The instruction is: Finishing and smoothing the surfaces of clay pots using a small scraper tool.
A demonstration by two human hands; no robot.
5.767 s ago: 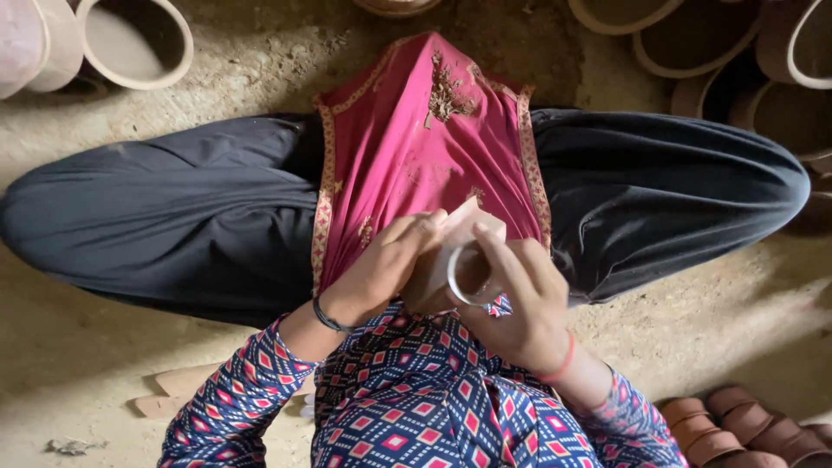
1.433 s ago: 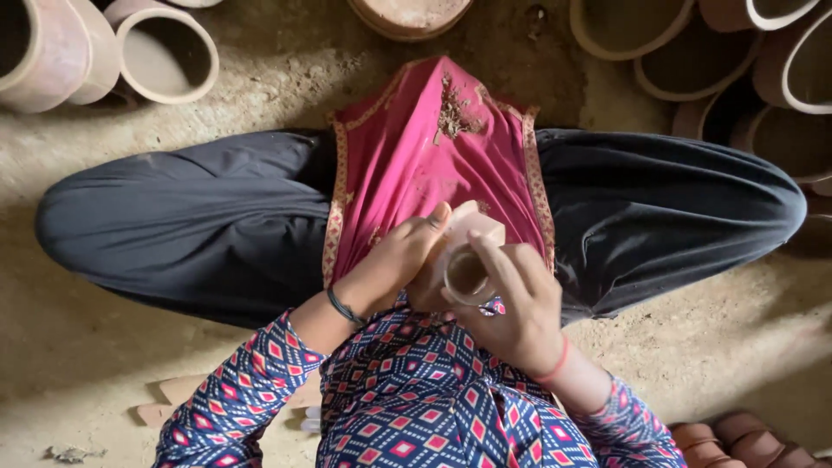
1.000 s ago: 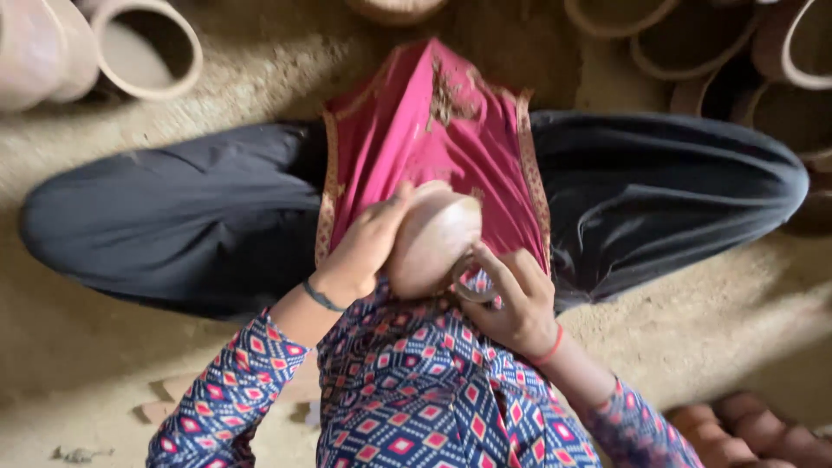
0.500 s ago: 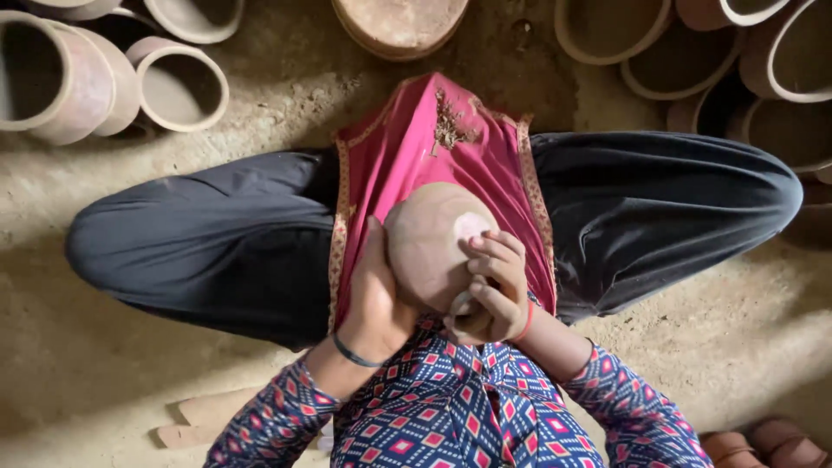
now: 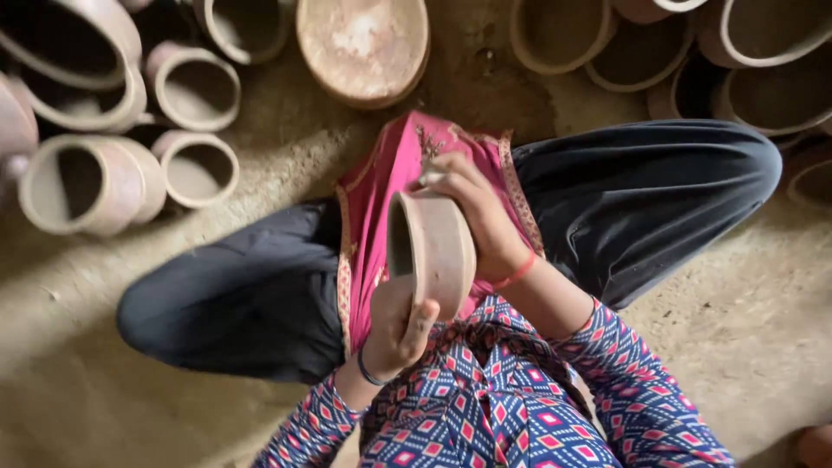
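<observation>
The small clay pot (image 5: pixel 431 251) was held above the lap, over the pink cloth (image 5: pixel 381 186), tipped on its side with the mouth facing left. The left hand (image 5: pixel 400 329) cupped it from below, fingers curled against the wall; the right hand (image 5: pixel 477 217) wrapped over the far side. Steady support under the base, with light pressure at the rim, seemed wise while turning it.
</observation>
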